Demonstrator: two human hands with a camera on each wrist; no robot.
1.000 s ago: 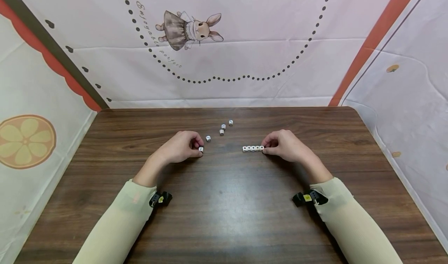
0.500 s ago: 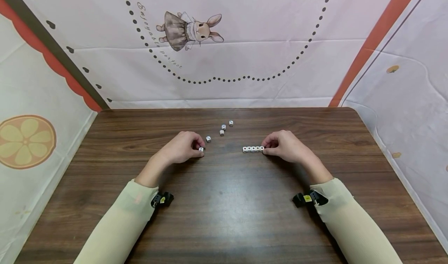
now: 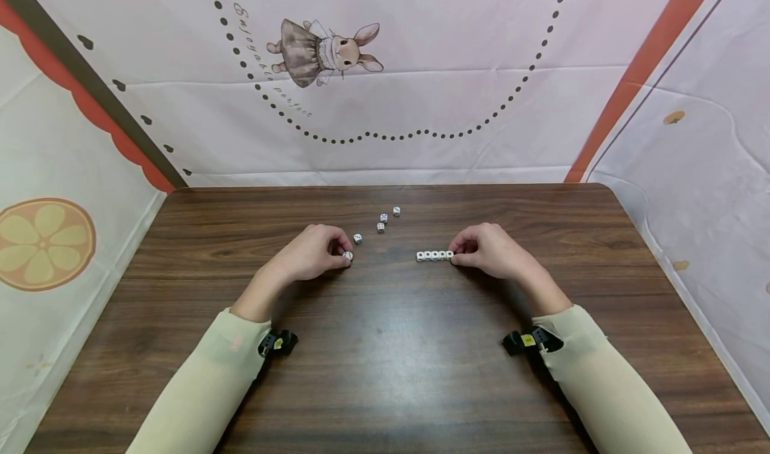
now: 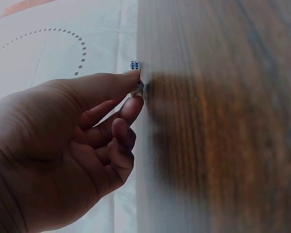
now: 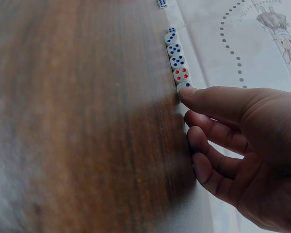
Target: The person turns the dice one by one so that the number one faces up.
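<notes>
My left hand (image 3: 313, 252) pinches a white die (image 4: 137, 89) between thumb and index finger, close over the table left of centre; the fingertips cover part of it. To the right, several white dice stand in a straight row (image 3: 431, 256), side by side, each with a large single pip on top. My right hand (image 3: 490, 250) grips the right end die (image 5: 184, 86) of this row, the thumb lying on its near face. In the right wrist view, the row's near faces show blue pips, and red ones on one die.
Beyond the left hand lies a loose die (image 3: 357, 239). Farther back are three more loose dice, one of them a die (image 3: 396, 211) near the far edge of the brown wooden table (image 3: 385, 374). A printed cloth (image 3: 421, 106) hangs behind the table and at both sides.
The die in my left fingers has turned, its top now tilted, and sits slightly farther right. My right hand and the row stay in place.
</notes>
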